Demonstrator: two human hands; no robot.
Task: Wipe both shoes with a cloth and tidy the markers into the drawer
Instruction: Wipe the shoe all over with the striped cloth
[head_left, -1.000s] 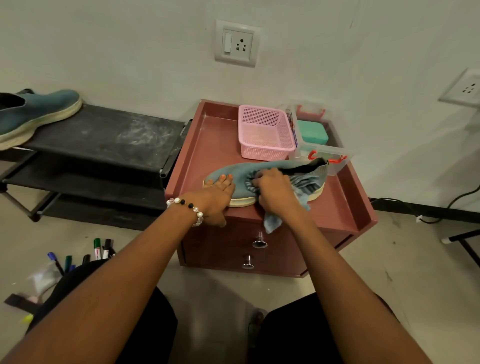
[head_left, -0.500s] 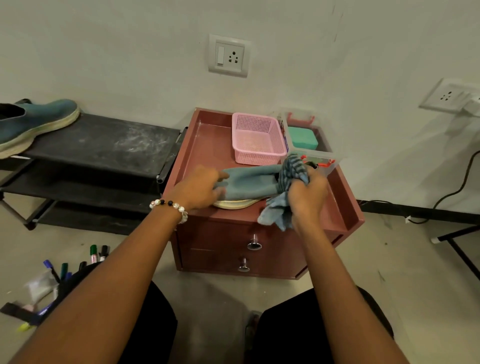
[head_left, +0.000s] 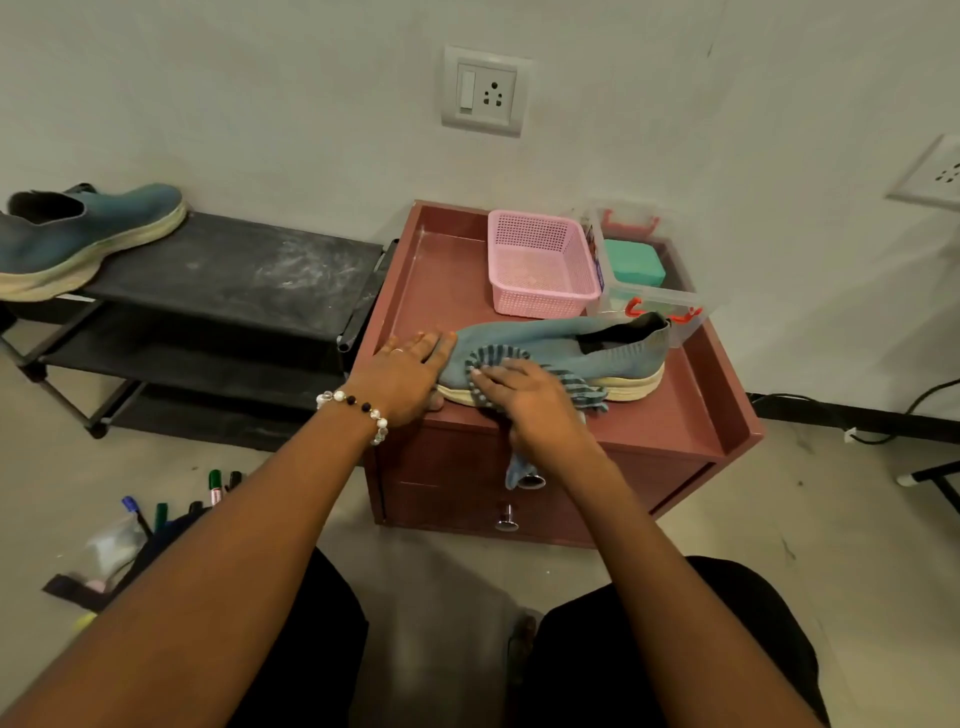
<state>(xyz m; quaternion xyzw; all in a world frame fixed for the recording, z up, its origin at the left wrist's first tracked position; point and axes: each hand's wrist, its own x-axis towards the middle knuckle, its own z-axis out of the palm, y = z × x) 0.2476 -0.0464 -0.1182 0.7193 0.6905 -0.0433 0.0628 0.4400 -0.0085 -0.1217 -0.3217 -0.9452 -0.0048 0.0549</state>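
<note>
Left hand lies flat, fingers straight, on the toe of the knit teal shoe atop the maroon drawer unit. Right hand, just beside it, presses the striped ribbed cloth against the shoe's side. Markers lie on the floor under the left forearm; no writing is legible.

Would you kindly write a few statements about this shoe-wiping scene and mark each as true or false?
1. The right hand presses a striped cloth onto the shoe on the cabinet. True.
2. The left hand is lifting the shoe into the air. False: it lies flat on the toe, and the shoe sits on the cabinet top.
3. The second shoe sits on the black rack. True.
4. The markers are already in the drawer. False: they lie on the floor at the left, and both drawers appear closed.
5. The pink basket holds the cloth. False: it looks empty.
</note>
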